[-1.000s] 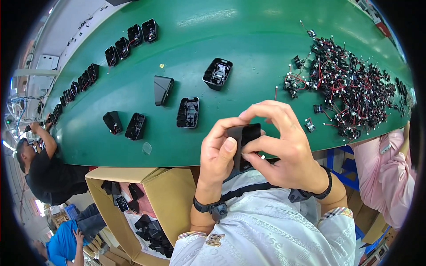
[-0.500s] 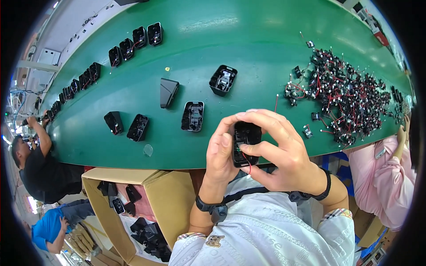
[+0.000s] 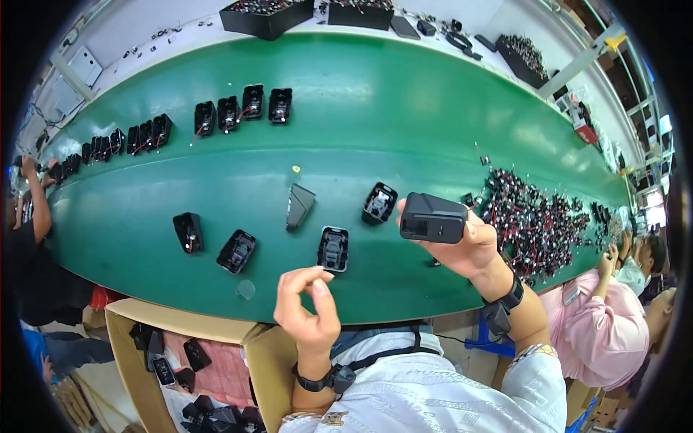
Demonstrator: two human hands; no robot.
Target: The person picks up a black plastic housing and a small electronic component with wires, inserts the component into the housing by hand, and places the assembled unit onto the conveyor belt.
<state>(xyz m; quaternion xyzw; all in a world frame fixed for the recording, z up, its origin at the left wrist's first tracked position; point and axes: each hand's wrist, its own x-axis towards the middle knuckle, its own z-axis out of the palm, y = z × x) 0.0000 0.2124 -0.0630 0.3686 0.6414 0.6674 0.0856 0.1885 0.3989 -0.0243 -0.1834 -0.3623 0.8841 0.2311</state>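
A black plastic housing [image 3: 433,218] is held up in my right hand [image 3: 473,245], its closed outer side with a rectangular opening showing. The fingers and thumb wrap it from behind and the right. My left hand [image 3: 310,310] is raised near the table's front edge, fingers loosely curled, thumb apart, with nothing visible in it. Just beyond its fingertips lies an open housing [image 3: 333,250] with a pale rim. Around it on the green table are another open housing [image 3: 380,203], a tilted one [image 3: 299,207], and two more [image 3: 237,251] to the left.
A heap of small black parts with red wires [image 3: 534,224] covers the table's right. Rows of housings [image 3: 228,114] run to the far left. A cardboard box [image 3: 180,315] with black parts stands at the front left. People sit at both ends; bins [image 3: 267,20] line the back.
My right hand has lifted the housing away to the right and turned it over. My left hand has let go of it and moved left. The view has tilted up, showing the back shelf.
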